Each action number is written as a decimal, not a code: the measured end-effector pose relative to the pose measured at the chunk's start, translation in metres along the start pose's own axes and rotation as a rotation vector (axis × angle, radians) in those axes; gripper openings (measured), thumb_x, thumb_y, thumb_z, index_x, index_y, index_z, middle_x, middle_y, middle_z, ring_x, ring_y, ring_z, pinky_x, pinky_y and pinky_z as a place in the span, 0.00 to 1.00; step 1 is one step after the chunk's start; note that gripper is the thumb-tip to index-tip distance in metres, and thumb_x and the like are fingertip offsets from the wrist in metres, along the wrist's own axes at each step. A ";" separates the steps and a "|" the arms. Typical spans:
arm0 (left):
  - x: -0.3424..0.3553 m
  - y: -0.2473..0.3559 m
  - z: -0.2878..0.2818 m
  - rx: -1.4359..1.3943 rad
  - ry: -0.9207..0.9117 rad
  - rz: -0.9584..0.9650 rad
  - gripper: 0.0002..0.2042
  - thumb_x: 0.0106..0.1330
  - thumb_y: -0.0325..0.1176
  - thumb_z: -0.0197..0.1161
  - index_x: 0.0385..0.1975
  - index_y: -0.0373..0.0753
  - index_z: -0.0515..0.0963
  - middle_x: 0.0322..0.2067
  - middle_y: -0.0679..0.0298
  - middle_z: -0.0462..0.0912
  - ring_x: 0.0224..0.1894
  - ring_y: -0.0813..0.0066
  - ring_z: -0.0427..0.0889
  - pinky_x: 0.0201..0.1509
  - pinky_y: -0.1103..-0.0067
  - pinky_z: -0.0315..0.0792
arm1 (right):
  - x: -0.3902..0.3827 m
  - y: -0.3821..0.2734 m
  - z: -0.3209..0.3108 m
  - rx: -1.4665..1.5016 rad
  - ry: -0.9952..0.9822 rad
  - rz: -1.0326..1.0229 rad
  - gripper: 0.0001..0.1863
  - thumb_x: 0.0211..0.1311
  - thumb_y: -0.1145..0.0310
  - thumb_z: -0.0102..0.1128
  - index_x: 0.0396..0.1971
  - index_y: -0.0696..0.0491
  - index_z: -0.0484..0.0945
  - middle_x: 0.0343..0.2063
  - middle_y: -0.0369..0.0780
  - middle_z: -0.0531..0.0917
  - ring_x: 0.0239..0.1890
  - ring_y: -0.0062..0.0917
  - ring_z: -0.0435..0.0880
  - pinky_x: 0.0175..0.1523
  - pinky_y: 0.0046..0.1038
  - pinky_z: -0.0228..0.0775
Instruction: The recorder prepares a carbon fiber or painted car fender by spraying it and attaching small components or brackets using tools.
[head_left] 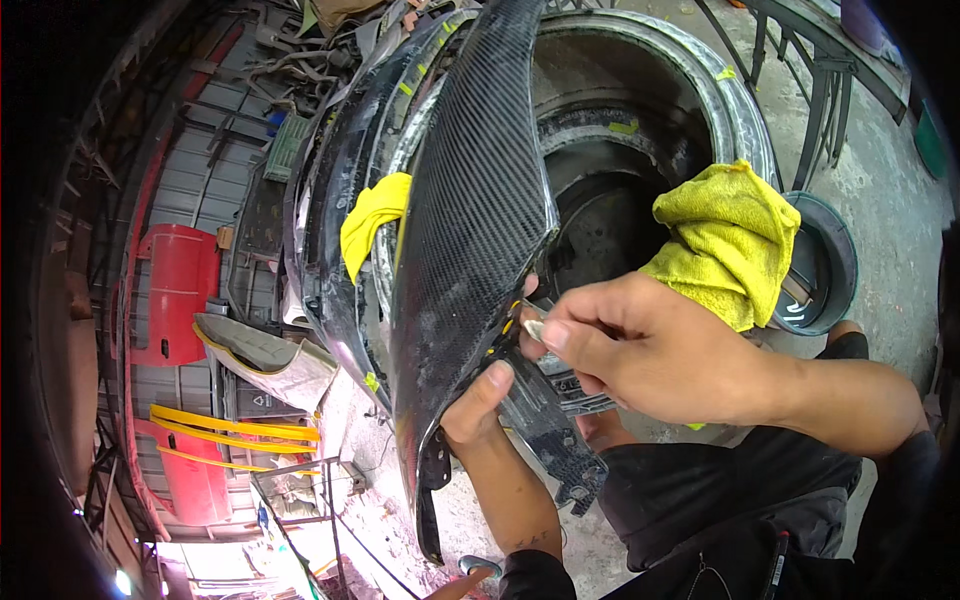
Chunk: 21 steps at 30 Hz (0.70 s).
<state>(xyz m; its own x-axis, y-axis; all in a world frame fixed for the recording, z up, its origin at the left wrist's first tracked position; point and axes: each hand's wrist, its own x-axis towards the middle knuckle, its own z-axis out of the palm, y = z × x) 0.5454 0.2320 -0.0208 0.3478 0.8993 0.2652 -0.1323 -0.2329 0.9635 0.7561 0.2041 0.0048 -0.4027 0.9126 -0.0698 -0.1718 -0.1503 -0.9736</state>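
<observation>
A long, glossy carbon-weave car body panel (470, 190) stands on edge in front of me, leaning against large black tyre-like rings (740, 110). My left hand (478, 405) grips its lower right edge, thumb on the near side and the other fingers mostly hidden behind. Beside that edge, my right hand (640, 350) pinches a small off-white piece (534, 329) between thumb and forefinger; its kind is too small to make out. Small yellow marks (508, 325) show on the panel edge by the fingertips. Below them a dark, perforated strip (550, 430) slants down toward my knee.
A yellow-green towel (725, 240) drapes over the rings' right side, and a bright yellow cloth (372, 222) hangs on the left. A dark bucket (848, 290) stands at right near a metal frame (830, 90). Red panels (185, 290) and yellow strips (235, 428) are at left.
</observation>
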 end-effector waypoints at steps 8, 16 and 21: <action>-0.012 -0.008 -0.001 -0.077 0.152 -0.100 0.29 0.46 0.33 0.57 0.50 0.21 0.71 0.40 0.47 0.79 0.43 0.57 0.79 0.54 0.68 0.71 | 0.009 0.005 0.008 -0.041 0.073 -0.103 0.13 0.72 0.67 0.49 0.33 0.59 0.78 0.16 0.30 0.69 0.20 0.11 0.65 0.26 0.18 0.59; -0.012 -0.011 0.001 0.014 0.274 -0.041 0.32 0.45 0.33 0.57 0.53 0.19 0.69 0.48 0.45 0.78 0.53 0.52 0.77 0.65 0.66 0.64 | 0.016 0.004 0.010 0.003 0.055 -0.108 0.12 0.72 0.68 0.50 0.33 0.60 0.78 0.15 0.31 0.71 0.19 0.11 0.67 0.24 0.17 0.60; -0.017 0.002 0.007 0.017 0.228 -0.034 0.22 0.49 0.24 0.65 0.47 0.28 0.77 0.42 0.55 0.81 0.43 0.64 0.79 0.51 0.71 0.73 | 0.014 -0.005 0.019 -0.263 0.209 -0.196 0.10 0.67 0.71 0.55 0.28 0.62 0.79 0.16 0.39 0.77 0.18 0.21 0.75 0.27 0.25 0.68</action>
<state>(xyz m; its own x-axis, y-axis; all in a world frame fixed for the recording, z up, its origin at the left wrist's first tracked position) 0.5460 0.2139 -0.0227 0.1329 0.9666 0.2192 -0.1076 -0.2058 0.9727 0.7343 0.2100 0.0124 -0.1890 0.9761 0.1071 0.0197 0.1128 -0.9934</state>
